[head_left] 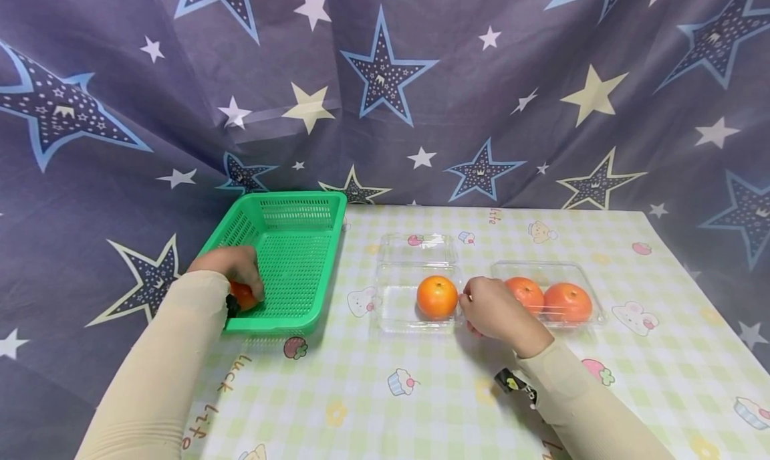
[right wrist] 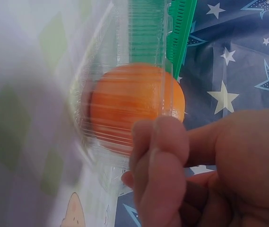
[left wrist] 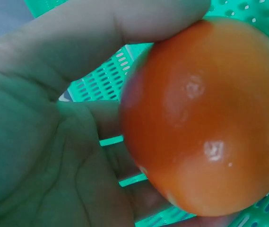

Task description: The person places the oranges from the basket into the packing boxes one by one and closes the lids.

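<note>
My left hand [head_left: 248,291] grips an orange [head_left: 243,297] low inside the near left corner of the green basket [head_left: 295,200]. In the left wrist view the orange [left wrist: 205,118] lies between thumb and fingers [left wrist: 125,23] above the basket's mesh [left wrist: 101,80]. My right hand [head_left: 466,304] pinches the right rim of an open clear plastic container [head_left: 394,309], which holds one orange [head_left: 437,296]. In the right wrist view my curled fingers [right wrist: 160,142] sit on the container's edge [right wrist: 165,85], in front of that orange [right wrist: 125,104].
A second clear container [head_left: 544,267] just right of my right hand holds two oranges [head_left: 525,291] [head_left: 568,302]. The table's checked cloth [head_left: 421,393] lies in front. A star-patterned curtain [head_left: 385,79] hangs behind and drops off at the left.
</note>
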`<state>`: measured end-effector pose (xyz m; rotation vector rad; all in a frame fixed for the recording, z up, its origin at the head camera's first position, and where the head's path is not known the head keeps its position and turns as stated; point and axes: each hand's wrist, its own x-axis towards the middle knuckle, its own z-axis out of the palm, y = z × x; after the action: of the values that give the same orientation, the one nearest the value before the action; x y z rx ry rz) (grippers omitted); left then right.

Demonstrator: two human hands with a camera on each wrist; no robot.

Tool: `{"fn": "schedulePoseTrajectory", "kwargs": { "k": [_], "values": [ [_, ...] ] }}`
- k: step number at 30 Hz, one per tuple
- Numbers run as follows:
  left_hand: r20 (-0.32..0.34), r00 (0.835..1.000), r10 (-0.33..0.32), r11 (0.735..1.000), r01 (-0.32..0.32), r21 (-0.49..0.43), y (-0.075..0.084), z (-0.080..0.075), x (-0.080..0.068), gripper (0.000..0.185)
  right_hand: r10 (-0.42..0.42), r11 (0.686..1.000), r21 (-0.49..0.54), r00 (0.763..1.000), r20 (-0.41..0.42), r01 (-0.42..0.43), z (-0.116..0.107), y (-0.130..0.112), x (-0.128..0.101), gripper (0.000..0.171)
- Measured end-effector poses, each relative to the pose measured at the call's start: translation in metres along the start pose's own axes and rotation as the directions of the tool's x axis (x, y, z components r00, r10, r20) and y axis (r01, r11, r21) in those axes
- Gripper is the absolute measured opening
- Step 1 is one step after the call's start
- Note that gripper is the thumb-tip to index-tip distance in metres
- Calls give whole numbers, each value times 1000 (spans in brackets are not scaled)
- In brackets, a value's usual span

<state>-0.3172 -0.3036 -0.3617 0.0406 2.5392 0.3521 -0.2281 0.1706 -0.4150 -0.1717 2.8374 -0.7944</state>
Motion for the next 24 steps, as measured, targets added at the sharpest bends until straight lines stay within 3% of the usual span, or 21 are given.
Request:
{"fn": "schedulePoseTrajectory", "kwargs": {
  "k": [17, 24],
  "values": [
    [-8, 1000, -18, 999, 18, 33, -2, 1, -1, 25, 21, 1000, 19, 1000, 15, -21, 1, 0, 1, 19],
    [-27, 1000, -5, 1000, 4, -23, 0, -6, -8, 29, 7, 1000, 12, 1000, 9, -7, 1, 0, 1, 19]
  ]
}}
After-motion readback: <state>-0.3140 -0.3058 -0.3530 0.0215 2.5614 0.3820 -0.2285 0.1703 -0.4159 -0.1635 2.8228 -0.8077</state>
